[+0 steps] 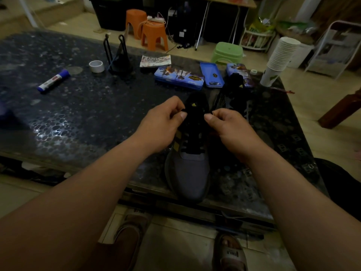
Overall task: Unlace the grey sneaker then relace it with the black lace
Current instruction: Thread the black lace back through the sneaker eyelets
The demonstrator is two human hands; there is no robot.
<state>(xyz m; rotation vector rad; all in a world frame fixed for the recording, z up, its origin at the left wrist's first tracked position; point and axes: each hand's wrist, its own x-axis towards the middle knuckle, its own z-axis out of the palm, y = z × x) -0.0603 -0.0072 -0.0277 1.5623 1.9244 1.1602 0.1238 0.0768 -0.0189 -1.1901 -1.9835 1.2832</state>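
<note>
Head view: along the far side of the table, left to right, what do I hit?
Blue marker → tape roll → black wire stand → printed leaflet → blue printed tin → blue tray → second printed tin → stack of paper cups.

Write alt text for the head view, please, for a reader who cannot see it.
The left hand and right hand each pinch an end of the black lace over a grey sneaker on a dark speckled table.
</note>
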